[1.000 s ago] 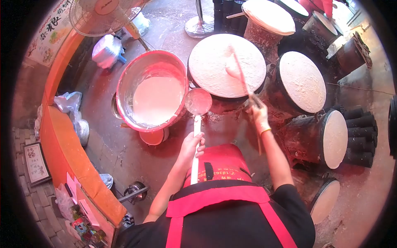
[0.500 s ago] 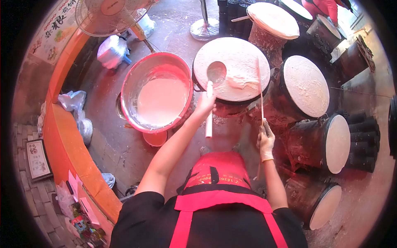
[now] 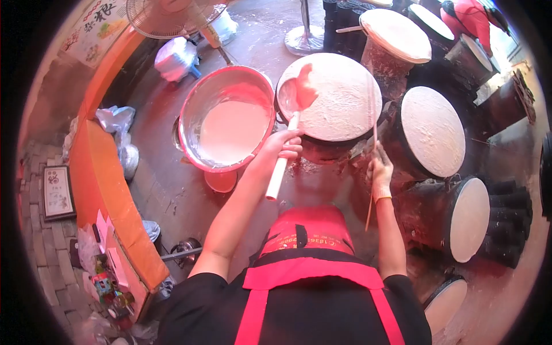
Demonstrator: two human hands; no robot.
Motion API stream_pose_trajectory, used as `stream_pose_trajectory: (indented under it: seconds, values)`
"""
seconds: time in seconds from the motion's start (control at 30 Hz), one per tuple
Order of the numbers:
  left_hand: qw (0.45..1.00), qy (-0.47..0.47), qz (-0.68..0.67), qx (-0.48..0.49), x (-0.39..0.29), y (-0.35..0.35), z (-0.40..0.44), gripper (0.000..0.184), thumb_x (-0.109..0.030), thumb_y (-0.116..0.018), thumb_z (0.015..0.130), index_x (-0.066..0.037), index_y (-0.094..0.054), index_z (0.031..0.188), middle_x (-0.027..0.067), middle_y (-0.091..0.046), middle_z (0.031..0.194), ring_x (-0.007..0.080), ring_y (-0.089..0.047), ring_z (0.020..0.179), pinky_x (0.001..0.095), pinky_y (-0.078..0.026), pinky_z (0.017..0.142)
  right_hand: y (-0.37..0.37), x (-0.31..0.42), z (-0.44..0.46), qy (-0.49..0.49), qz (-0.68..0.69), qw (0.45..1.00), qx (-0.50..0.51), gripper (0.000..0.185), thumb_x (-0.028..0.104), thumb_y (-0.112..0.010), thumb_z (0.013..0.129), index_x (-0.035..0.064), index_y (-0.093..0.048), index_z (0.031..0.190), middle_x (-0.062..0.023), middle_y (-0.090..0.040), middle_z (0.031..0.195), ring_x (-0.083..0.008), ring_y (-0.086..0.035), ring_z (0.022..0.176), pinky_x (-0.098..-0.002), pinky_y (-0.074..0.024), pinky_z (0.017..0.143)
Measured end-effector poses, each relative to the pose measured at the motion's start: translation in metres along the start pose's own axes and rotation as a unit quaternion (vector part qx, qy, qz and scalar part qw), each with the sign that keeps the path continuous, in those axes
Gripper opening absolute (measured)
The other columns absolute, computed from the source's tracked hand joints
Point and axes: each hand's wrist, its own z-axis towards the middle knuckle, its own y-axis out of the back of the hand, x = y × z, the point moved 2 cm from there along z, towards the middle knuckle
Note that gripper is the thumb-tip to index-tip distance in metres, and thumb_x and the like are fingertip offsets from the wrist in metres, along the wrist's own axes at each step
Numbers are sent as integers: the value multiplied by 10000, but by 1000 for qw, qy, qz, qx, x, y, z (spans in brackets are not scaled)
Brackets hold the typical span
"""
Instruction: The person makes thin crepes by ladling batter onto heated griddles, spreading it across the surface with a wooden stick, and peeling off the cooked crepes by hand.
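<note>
My left hand point(image 3: 282, 145) is closed around the white handle of a ladle point(image 3: 278, 175). The ladle's bowl is tipped over the left part of a round griddle point(image 3: 345, 106), and a pinkish patch of batter point(image 3: 305, 89) shows at its lip. A pale layer covers the griddle's top. In my gloved right hand point(image 3: 380, 171) is a thin wooden spreader point(image 3: 376, 131), its far end above the griddle's right side. Left of the griddle stands a wide tub point(image 3: 183, 135) of pale batter point(image 3: 233, 133).
More round griddles stand to the right, one point(image 3: 432, 132) close to my right hand. A stack of flat sheets point(image 3: 397, 34) lies on a stand behind. A fan point(image 3: 172, 14) and orange ledge point(image 3: 109, 190) are at left. Another person point(image 3: 468, 20) is at far right.
The ladle has turned, with its handle end swinging left and its bowl tipping over the griddle. The batter ridge on the griddle is no longer visible. The whole view has shifted slightly.
</note>
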Motion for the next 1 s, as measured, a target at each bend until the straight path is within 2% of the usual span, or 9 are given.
stream_pose_trajectory:
  seconds: [0.07,0.13,0.43,0.53,0.6,0.67,0.7,0.8,1.0]
  values:
    - [993,65,-66,-69,-4,6,-4,137,-91,-448,1005,32,-425,1059,4,-381,691,42,-347,464,156,-271,299,1,-57,6,180,-121,974,72,317,164,-575,984,158,-615,1299,49,-577,756,-38,-496,595,-205,-432,517]
    - [987,81,-115,-76,-2,16,-11,133,-89,-443,1009,31,-422,1061,6,-384,697,45,-354,470,159,-287,307,-13,-75,-36,96,-175,975,94,358,158,-653,938,99,-625,1290,32,-634,905,-52,-554,777,-203,-470,707]
    - [962,-26,-239,-132,5,78,-92,121,-98,-430,1017,19,-447,1040,12,-409,731,53,-370,490,169,-334,346,-1,-35,-35,160,-283,944,54,386,279,-614,968,75,-606,1295,-3,-626,757,-77,-541,674,-264,-475,599]
    - [955,-36,-261,-138,-11,103,-102,111,-89,-428,1014,18,-450,1034,16,-425,737,53,-382,491,172,-344,352,-32,-91,-65,175,-458,845,213,397,239,-631,928,199,-596,1322,-244,-653,967,-253,-697,778,-361,-528,664]
    - [942,-50,-287,-165,-30,114,-108,107,-42,-475,983,-4,-421,899,14,-418,713,35,-367,481,153,-291,335,-72,-73,-64,213,-376,861,267,383,248,-623,935,207,-604,1315,-181,-699,973,-218,-680,746,-349,-530,673]
    - [943,-50,-301,-137,-53,136,-110,79,-35,-481,978,27,-440,951,26,-432,750,36,-373,488,148,-293,339,-112,-45,-25,166,-199,953,155,307,331,-572,964,119,-688,1153,-14,-642,792,-108,-531,601,-285,-459,532]
    - [950,-50,-275,-137,-87,160,-109,85,-53,-458,993,27,-431,999,30,-430,763,42,-379,490,152,-308,339,-120,-11,47,-93,-32,971,218,332,377,-491,989,97,-641,892,-8,-582,725,-98,-485,558,-254,-383,477]
    - [964,-51,-207,-161,-136,195,-110,132,-56,-467,994,26,-411,1080,40,-433,791,47,-378,499,151,-311,335,-194,64,116,-45,-31,998,-40,243,290,-388,996,89,-519,956,-82,-546,711,-168,-470,470,-292,-382,424]
    - [979,-46,-92,-175,-217,250,-116,98,-72,-513,980,-30,-432,1017,29,-452,786,39,-374,519,154,-288,375,-282,80,250,-38,-97,991,-85,242,214,-393,993,7,-507,941,-111,-543,683,-204,-500,477,-352,-427,404]
